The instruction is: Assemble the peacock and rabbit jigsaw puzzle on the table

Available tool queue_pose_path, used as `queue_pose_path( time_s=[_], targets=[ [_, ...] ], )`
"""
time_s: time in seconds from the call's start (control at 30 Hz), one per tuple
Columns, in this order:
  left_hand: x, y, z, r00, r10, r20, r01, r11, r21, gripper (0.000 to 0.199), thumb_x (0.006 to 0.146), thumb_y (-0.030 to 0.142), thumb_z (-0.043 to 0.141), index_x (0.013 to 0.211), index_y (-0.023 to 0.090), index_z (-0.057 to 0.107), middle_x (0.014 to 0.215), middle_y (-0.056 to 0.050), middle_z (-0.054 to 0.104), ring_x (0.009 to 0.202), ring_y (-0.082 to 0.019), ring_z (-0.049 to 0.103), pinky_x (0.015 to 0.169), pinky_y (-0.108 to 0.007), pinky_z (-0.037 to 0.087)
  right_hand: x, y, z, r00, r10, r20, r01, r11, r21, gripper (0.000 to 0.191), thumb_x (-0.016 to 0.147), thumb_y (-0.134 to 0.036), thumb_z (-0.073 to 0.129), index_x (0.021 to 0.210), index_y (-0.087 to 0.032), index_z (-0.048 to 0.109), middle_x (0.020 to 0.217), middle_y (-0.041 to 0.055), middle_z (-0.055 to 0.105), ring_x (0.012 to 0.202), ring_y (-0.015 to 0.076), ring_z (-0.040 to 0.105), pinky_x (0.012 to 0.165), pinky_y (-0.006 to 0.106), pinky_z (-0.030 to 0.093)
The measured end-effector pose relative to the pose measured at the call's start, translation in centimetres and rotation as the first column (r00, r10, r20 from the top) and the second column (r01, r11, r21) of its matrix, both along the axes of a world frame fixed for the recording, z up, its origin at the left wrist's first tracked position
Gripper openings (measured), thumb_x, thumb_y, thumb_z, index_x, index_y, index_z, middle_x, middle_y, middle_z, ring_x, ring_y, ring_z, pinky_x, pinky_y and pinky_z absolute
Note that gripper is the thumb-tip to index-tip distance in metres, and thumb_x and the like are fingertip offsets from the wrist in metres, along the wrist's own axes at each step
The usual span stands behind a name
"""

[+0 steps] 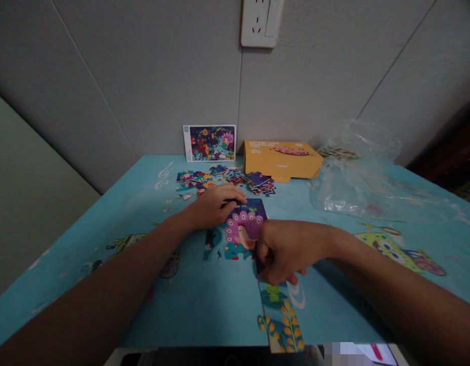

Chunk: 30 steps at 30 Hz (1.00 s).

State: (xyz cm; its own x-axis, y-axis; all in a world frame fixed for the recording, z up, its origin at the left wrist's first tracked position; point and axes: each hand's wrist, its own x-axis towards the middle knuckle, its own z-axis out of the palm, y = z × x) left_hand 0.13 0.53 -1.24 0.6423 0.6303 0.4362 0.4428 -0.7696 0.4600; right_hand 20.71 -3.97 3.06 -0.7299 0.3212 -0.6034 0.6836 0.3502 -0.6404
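A partly joined jigsaw puzzle [244,229] with a pink peacock lies in the middle of the table. My left hand [218,204] rests on its upper left edge, with fingers stretched out over the pieces. At the puzzle's right side, my right hand [282,249] is closed, its fingers curled on a joined strip of puzzle pieces [282,317]. This strip shows a green frog and yellow plants, and it runs towards me to the table's front edge. The hand hides the strip's upper end, so I cannot tell whether it touches the peacock section.
Behind my left hand lie loose puzzle pieces [227,175]. A picture card [211,143] leans on the wall beside a yellow box [282,160]. A clear plastic bag [345,185] spreads over the right side of the blue tablecloth [204,310]. Below the front edge sits a lit screen [379,353].
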Motion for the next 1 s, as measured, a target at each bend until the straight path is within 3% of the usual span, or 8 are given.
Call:
queue_pose_path(
  time_s=[0.13, 0.3, 0.73, 1.0],
  targets=[
    [0.0, 0.1, 0.1, 0.996, 0.088, -0.001, -0.088, 0.995, 0.045, 0.03, 0.08, 0.009, 0.045, 0.091, 0.018, 0.071, 0.098, -0.006, 0.072, 0.097, -0.018, 0.065, 0.094, -0.038, 0.05, -0.4, -0.2, -0.2, 0.991, 0.025, -0.135, 0.001, 0.982, 0.189, 0.02, 0.07, -0.022, 0.06, 0.052, -0.015, 0.059, 0.044, -0.0061, 0.053, 0.037, 0.0037, 0.044, 0.043, 0.017, 0.035],
    [-0.2, 0.3, 0.0, 0.982, 0.188, -0.012, -0.187, 0.98, 0.064, 0.027, 0.08, 0.009, 0.046, 0.089, 0.018, 0.07, 0.097, -0.005, 0.072, 0.097, -0.018, 0.065, 0.095, -0.038, 0.049, -0.6, -0.2, -0.8, 0.962, 0.085, -0.258, -0.004, 0.955, 0.296, 0.023, 0.07, -0.016, 0.059, 0.047, -0.015, 0.055, 0.041, -0.0073, 0.049, 0.038, 0.0026, 0.04, 0.046, 0.018, 0.031],
    [-0.6, 0.9, -0.2, 0.916, 0.401, -0.019, -0.399, 0.914, 0.067, 0.029, 0.078, 0.008, 0.045, 0.085, 0.018, 0.071, 0.093, -0.004, 0.074, 0.091, -0.02, 0.067, 0.093, -0.037, 0.051, -0.4, 0.7, -1.1, 0.971, -0.02, -0.238, 0.108, 0.925, 0.365, 0.023, 0.069, -0.016, 0.056, 0.047, -0.015, 0.05, 0.043, -0.0065, 0.049, 0.038, 0.0031, 0.039, 0.046, 0.019, 0.029],
    [-0.6, 1.0, -0.5, 0.914, 0.38, -0.141, -0.376, 0.925, 0.058, 0.026, 0.076, 0.01, 0.05, 0.087, 0.017, 0.072, 0.095, -0.005, 0.074, 0.093, -0.021, 0.066, 0.092, -0.039, 0.05, 0.0, 1.2, -1.3, 0.969, -0.013, -0.248, 0.109, 0.92, 0.377, 0.024, 0.067, -0.014, 0.056, 0.046, -0.016, 0.046, 0.041, -0.0086, 0.043, 0.039, 0.0029, 0.035, 0.047, 0.02, 0.028]
  ],
)
